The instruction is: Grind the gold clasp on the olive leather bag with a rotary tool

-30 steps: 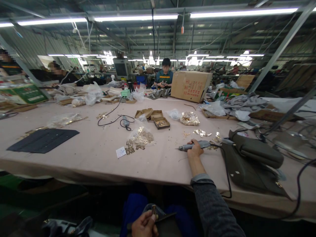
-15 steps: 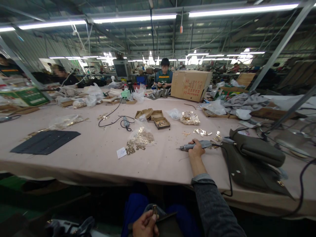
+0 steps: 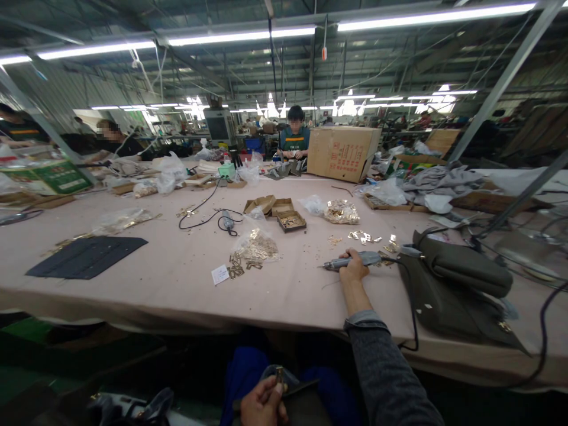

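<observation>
Over the table's near side, my right hand [image 3: 354,269] is wrapped round a grey electric screwdriver [image 3: 369,258]. The tool lies almost level with its bit pointing left, and a black cord trails from its back end. Low in the view, above my lap, my left hand [image 3: 261,403] pinches a small gold metal fitting [image 3: 279,375] between thumb and fingers. A dark piece of material [image 3: 302,389] stretches beside those fingers; whether the fitting is fixed to it, I cannot tell. Loose gold metal pieces [image 3: 364,238] lie just beyond the screwdriver.
An olive bag [image 3: 470,272] lies right of the screwdriver. Mid-table are a plastic bag of metal pieces [image 3: 257,244], a small cardboard box of tiny parts [image 3: 291,222] and another screwdriver [image 3: 228,220]. A dark flat panel [image 3: 89,257] lies left. A co-worker [image 3: 294,139] sits opposite.
My view has shifted very slightly. Both my hands keep their hold and stay nearly in place. The co-worker opposite has moved their hands a little.
</observation>
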A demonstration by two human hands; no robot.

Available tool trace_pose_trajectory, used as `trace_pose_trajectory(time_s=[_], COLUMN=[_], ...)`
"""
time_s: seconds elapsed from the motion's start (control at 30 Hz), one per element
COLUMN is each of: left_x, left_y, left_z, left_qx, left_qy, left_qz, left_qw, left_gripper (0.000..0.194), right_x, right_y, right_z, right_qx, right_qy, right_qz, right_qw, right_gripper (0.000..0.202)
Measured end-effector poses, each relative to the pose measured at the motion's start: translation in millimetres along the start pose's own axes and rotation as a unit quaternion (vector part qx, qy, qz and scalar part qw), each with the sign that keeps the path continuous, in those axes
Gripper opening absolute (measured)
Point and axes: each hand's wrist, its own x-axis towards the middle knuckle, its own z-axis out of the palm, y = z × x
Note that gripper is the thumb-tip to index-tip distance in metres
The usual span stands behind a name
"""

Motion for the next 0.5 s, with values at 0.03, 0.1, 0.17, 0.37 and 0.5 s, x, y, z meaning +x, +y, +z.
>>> trace_pose_trajectory(time_s=[0.03, 0.1, 0.17, 0.37, 0.5], left_x=[-0.1, 0.2, 0.6, 1.9, 3.7], left_y=[0.3, -0.1, -1.5, -5.8, -6.9], left_z=[-0.1, -0.5, -1.0, -2.2, -2.3], left_qx=[0.004, 0.009, 0.008, -0.012, -0.026], left_qy=[-0.002, -0.004, -0.001, 0.010, 0.005], left_qz=[0.001, 0.002, 0.002, -0.006, -0.004], left_qw=[1.000, 1.000, 1.000, 1.000, 1.000], left_gripper=[0.068, 0.067, 0.066, 0.064, 0.066], right_x=[0.4, 0.9, 1.0, -0.8, -8.3], right_y=[0.3, 1.0, 1.5, 0.5, -10.0], right_z=[0.0, 0.2, 0.4, 0.6, 1.8], right_qx=[-0.001, 0.007, 0.009, 0.015, 0.022], right_qy=[0.002, 0.012, 0.013, 0.017, 0.013], right_qz=[-0.003, -0.010, -0.008, 0.000, 0.012], right_qw=[1.000, 1.000, 1.000, 1.000, 1.000], right_gripper=[0.035, 0.035, 0.034, 0.033, 0.034])
